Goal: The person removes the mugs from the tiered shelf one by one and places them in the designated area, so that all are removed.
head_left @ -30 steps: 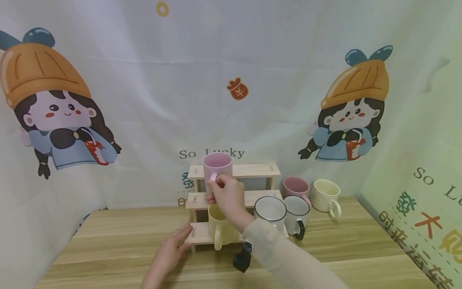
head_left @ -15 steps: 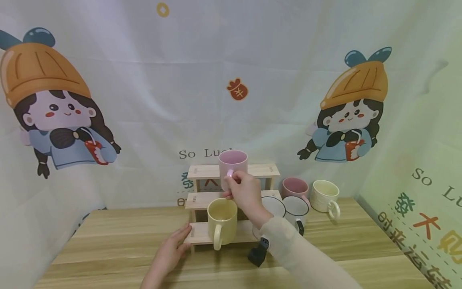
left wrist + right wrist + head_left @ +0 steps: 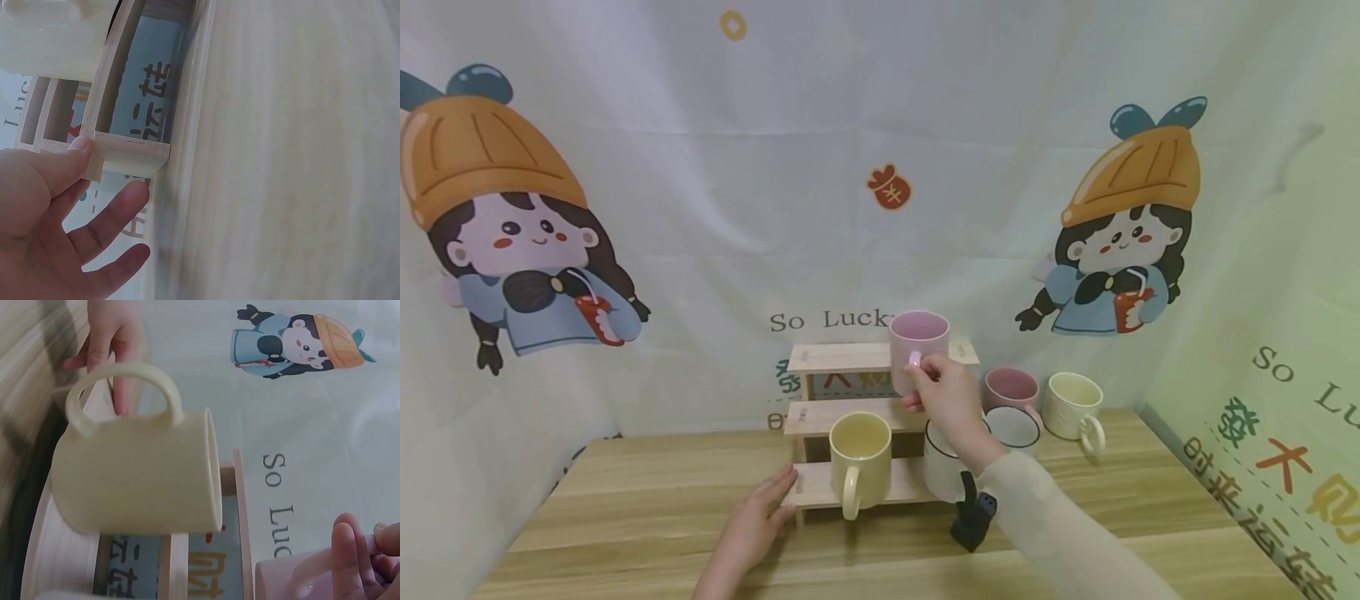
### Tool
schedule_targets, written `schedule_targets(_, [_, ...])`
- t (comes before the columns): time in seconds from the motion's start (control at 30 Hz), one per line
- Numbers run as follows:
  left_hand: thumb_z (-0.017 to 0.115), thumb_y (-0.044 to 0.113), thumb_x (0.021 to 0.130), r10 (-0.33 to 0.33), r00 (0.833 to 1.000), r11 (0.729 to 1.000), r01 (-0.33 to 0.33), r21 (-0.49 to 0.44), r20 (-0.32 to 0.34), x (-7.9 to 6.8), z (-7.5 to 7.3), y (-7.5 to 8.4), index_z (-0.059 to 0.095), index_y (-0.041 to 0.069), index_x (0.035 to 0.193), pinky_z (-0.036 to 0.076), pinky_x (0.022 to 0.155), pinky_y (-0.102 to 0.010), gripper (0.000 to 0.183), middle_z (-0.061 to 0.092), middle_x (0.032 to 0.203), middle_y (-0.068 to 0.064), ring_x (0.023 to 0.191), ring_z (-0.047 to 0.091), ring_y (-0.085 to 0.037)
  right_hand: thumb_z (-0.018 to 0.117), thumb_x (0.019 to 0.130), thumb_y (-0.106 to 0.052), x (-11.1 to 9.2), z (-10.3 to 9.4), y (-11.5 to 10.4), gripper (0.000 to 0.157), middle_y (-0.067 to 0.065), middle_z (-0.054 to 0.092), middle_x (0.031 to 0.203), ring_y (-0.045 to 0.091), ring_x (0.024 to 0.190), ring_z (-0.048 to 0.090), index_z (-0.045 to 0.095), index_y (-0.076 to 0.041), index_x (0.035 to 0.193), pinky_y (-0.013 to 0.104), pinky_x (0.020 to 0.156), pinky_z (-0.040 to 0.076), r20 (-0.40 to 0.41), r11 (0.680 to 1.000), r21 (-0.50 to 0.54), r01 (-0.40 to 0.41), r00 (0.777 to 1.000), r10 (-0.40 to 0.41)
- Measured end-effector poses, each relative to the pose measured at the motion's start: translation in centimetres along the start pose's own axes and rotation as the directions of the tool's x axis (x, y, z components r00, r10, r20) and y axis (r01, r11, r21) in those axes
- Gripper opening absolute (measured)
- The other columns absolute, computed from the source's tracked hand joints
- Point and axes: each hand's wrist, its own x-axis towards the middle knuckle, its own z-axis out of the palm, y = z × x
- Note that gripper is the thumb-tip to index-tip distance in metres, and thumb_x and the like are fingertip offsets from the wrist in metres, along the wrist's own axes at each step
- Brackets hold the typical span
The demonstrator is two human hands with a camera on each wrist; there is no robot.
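Observation:
In the head view my right hand (image 3: 951, 400) pinches the handle of a pink mug (image 3: 917, 333). The mug is upright before the right half of the top step of a three-tier wooden rack (image 3: 835, 358); whether its base touches wood is hidden. My left hand (image 3: 752, 521) touches the left end of the bottom step. In the left wrist view the thumb lies on the board's end, with other fingers (image 3: 112, 219) spread loosely. A yellow mug (image 3: 861, 462) stands on the bottom step, and a white black-rimmed mug (image 3: 942, 471) to its right is partly behind my right forearm.
Right of the rack stand a darker pink mug (image 3: 1011, 392), another white black-rimmed mug (image 3: 1013, 429) and a cream mug (image 3: 1071, 408) on the wood-grain table (image 3: 647, 508). A printed cloth (image 3: 760, 208) hangs close behind.
My right hand has carried the pink mug rightward along the front of the top step, uncovering the yellow mug. The left hand has stayed at the rack's end.

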Motion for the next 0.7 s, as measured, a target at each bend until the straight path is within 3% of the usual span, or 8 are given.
schedule_targets(0.07, [0.063,0.009,0.088,0.002,1.000,1.000,-0.002,0.003,0.001,0.1,0.1,-0.1,0.050,0.004,0.137,0.034,0.109,-0.055,0.051,0.042,0.148,-0.011,0.128,0.048,-0.036,0.063,0.092,-0.015,0.0,-0.7,0.3,0.019,0.014,0.067,0.073,0.011,0.054,0.066,0.062,0.000,0.082,0.025,0.052,0.059,-0.017,1.000,-0.018,0.003,1.000,-0.003])
schedule_targets(0.13, [0.063,0.009,0.089,0.003,1.000,1.000,-0.003,0.000,0.005,0.1,0.2,-0.1,0.049,0.004,0.138,0.033,0.109,-0.056,0.051,0.041,0.148,-0.011,0.132,0.044,-0.037,0.064,0.092,-0.014,0.0,-1.3,0.6,0.018,0.014,0.067,0.071,0.011,0.053,0.066,0.062,0.000,0.081,0.025,0.052,0.058,-0.029,0.999,-0.038,0.011,0.999,-0.012])
schedule_targets(0.7, [0.062,0.008,0.089,0.002,1.000,1.000,-0.003,0.010,0.017,0.3,0.1,-0.3,0.049,0.004,0.138,0.031,0.110,-0.058,0.050,0.040,0.149,-0.012,0.133,0.040,-0.039,0.062,0.094,-0.018,0.2,-5.6,2.1,0.019,0.011,0.063,0.073,0.011,0.058,0.066,0.062,0.000,0.087,0.024,0.055,0.059,-0.081,0.992,-0.127,-0.014,0.997,0.004])
